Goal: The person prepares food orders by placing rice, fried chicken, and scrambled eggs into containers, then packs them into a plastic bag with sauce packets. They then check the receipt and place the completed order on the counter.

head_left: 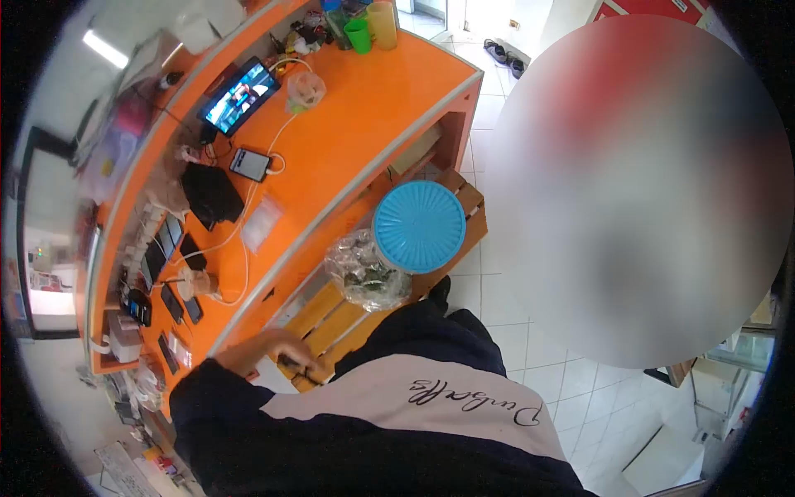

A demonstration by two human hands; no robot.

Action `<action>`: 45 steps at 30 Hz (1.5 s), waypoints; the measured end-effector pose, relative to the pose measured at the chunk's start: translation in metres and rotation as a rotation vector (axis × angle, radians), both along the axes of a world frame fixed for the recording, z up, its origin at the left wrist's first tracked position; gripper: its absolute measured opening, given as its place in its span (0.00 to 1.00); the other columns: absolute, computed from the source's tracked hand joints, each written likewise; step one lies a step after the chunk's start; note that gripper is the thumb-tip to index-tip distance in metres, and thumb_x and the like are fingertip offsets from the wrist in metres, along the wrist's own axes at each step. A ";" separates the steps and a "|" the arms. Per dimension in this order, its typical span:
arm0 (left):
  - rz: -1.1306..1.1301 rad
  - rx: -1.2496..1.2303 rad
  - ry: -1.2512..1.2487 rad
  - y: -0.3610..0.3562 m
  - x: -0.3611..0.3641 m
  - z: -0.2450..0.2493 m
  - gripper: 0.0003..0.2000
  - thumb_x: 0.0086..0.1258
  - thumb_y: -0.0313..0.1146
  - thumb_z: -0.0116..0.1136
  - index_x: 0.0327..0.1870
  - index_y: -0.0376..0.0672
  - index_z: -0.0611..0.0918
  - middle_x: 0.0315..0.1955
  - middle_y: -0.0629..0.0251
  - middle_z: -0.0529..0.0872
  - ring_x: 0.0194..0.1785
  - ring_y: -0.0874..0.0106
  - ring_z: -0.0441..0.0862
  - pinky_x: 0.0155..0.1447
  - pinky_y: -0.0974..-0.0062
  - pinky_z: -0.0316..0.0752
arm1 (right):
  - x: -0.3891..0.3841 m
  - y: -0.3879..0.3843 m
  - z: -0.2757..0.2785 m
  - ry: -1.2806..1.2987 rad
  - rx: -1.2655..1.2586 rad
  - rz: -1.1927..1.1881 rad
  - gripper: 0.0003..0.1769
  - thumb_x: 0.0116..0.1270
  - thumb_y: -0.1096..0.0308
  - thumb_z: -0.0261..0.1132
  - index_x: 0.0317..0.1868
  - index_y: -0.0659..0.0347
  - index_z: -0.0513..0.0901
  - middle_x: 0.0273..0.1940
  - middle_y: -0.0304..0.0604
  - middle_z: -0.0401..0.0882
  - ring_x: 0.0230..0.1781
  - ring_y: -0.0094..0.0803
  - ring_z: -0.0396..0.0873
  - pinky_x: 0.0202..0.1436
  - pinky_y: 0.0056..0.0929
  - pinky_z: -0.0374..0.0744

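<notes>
My left hand (290, 348) is low over the near end of a slatted wooden bench (333, 325). One or two fingers point down towards the slats; the others are hidden or blurred. Something dark shows just under the fingers, and whether I hold it cannot be made out. My right hand is out of view. Farther along the bench stands a container with a round, ribbed blue lid (420, 226). Beside it lies a clear plastic bag (368, 269) with dark green contents.
A curved orange counter (356, 108) runs along my left. It holds a lit tablet (240, 97), a small screen device (250, 165), a black bag (211, 195), several phones, cables and a drink cup (197, 283). Shoes (504, 58) lie on the tiled floor. A large blurred patch covers the right.
</notes>
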State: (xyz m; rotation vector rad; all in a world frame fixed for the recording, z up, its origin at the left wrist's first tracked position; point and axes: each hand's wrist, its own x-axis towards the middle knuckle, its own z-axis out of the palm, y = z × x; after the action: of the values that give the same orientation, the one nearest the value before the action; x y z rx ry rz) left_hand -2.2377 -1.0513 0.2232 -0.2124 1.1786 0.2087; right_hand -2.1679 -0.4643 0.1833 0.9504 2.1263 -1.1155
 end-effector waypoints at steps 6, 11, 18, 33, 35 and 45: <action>0.488 -0.031 0.276 0.003 0.051 0.015 0.22 0.62 0.50 0.54 0.46 0.41 0.81 0.38 0.55 0.84 0.42 0.61 0.79 0.47 0.63 0.71 | -0.043 0.001 -0.039 -0.082 -0.019 0.096 0.12 0.66 0.66 0.59 0.45 0.64 0.76 0.43 0.45 0.78 0.43 0.29 0.75 0.45 0.30 0.73; 0.677 -0.051 0.606 0.036 0.028 0.014 0.22 0.62 0.50 0.54 0.46 0.40 0.81 0.37 0.55 0.84 0.41 0.61 0.79 0.47 0.64 0.72 | -0.086 0.003 -0.056 -0.103 -0.027 0.171 0.13 0.66 0.65 0.58 0.46 0.64 0.76 0.45 0.46 0.77 0.45 0.31 0.75 0.47 0.32 0.72; 0.730 -0.080 0.792 0.073 -0.016 0.008 0.22 0.61 0.49 0.54 0.45 0.40 0.81 0.36 0.55 0.84 0.39 0.62 0.79 0.45 0.64 0.72 | -0.123 0.020 -0.071 -0.131 -0.027 0.241 0.14 0.67 0.65 0.57 0.48 0.64 0.76 0.48 0.47 0.76 0.48 0.33 0.74 0.51 0.34 0.71; 0.817 -0.109 0.922 0.097 0.007 0.014 0.21 0.61 0.48 0.55 0.44 0.38 0.81 0.33 0.56 0.84 0.36 0.62 0.79 0.42 0.66 0.72 | -0.163 0.040 -0.093 -0.141 -0.033 0.433 0.16 0.68 0.64 0.54 0.51 0.64 0.75 0.54 0.51 0.75 0.54 0.38 0.73 0.59 0.40 0.68; 0.838 -0.119 0.926 0.095 0.020 0.014 0.21 0.61 0.48 0.55 0.44 0.38 0.81 0.32 0.56 0.84 0.35 0.62 0.79 0.42 0.66 0.72 | -0.168 0.044 -0.095 -0.155 -0.032 0.479 0.16 0.68 0.63 0.54 0.51 0.64 0.75 0.55 0.51 0.74 0.55 0.38 0.73 0.60 0.40 0.68; 0.811 -0.151 0.979 0.068 0.075 0.025 0.21 0.61 0.48 0.55 0.43 0.37 0.81 0.30 0.57 0.84 0.33 0.62 0.79 0.40 0.67 0.72 | -0.308 -0.027 0.279 1.360 0.500 0.463 0.34 0.62 0.64 0.65 0.66 0.65 0.63 0.62 0.52 0.69 0.63 0.44 0.67 0.67 0.38 0.64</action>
State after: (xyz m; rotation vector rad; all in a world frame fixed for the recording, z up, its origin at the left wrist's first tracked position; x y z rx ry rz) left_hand -2.1631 -0.9834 0.2478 -0.7799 2.0307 1.0199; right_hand -2.4763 -0.4914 0.4622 -0.3987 3.5253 -1.0891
